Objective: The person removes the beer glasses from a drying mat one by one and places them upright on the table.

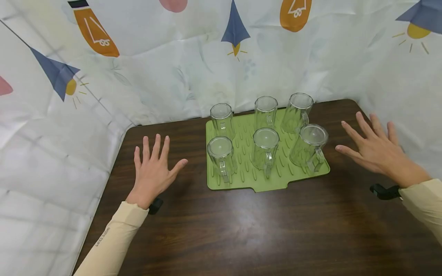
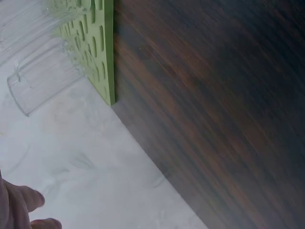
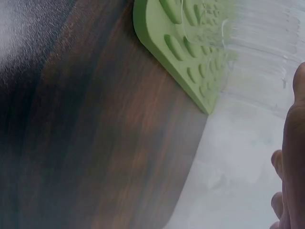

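Note:
Several clear glass mugs stand upside down in two rows on a green ridged drying mat [image 1: 243,161]. In the front row are a left mug [image 1: 221,153], a middle mug [image 1: 265,147] and a right mug [image 1: 307,147]; behind them stand a left mug [image 1: 222,119], a middle mug [image 1: 265,111] and a right mug [image 1: 297,113]. My left hand [image 1: 152,170] is spread wide to the left of the mat, holding nothing. To the right of the mat, my right hand [image 1: 378,149] is likewise spread, its thumb toward the front right mug.
A dark wooden table [image 1: 221,230] carries the mat near its back edge. White patterned cloth [image 1: 155,76] hangs behind the table and along its sides. Each wrist wears a black strap, such as the right wrist strap [image 1: 385,191].

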Demonstrator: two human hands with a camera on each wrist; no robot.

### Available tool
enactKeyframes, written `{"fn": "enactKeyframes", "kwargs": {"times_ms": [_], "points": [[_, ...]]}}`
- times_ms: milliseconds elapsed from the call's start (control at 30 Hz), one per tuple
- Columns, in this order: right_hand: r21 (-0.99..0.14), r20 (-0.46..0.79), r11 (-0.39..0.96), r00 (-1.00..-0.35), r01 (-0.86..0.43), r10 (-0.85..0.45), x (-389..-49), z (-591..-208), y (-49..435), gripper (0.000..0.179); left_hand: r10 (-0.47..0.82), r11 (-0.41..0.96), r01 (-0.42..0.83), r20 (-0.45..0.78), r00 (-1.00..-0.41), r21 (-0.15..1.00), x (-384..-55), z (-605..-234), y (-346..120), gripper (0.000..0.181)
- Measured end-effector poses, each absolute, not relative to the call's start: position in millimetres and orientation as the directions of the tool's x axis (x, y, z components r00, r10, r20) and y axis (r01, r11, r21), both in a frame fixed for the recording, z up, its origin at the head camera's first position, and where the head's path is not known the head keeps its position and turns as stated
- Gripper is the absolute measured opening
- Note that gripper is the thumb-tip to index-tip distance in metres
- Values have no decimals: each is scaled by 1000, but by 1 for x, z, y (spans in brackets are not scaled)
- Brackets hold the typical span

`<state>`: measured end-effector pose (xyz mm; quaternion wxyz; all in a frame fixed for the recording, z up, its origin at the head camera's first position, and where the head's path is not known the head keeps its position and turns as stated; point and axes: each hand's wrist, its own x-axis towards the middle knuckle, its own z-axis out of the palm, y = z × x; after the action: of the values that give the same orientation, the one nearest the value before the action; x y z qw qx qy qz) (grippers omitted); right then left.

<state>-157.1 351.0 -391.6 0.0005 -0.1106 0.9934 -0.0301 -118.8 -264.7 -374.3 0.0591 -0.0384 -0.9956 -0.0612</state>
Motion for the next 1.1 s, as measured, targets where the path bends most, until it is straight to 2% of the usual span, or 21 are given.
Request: {"fn": "enactKeyframes", "kwargs": {"times_ms": [500, 733, 1100], "points": [[-128, 50, 954, -962, -271, -267, -153, -413, 337, 92, 125, 958, 187, 272, -954, 217, -116, -390, -245, 88], [-123, 19, 951, -959, -284, -284, -151, -422, 330, 98, 155, 915, 271, 361, -920, 298, -111, -395, -233, 72], [-114, -86, 945, -945, -306, -317, -150, -437, 321, 106, 138, 808, 328, 385, -913, 489, -100, -406, -213, 46]]}}
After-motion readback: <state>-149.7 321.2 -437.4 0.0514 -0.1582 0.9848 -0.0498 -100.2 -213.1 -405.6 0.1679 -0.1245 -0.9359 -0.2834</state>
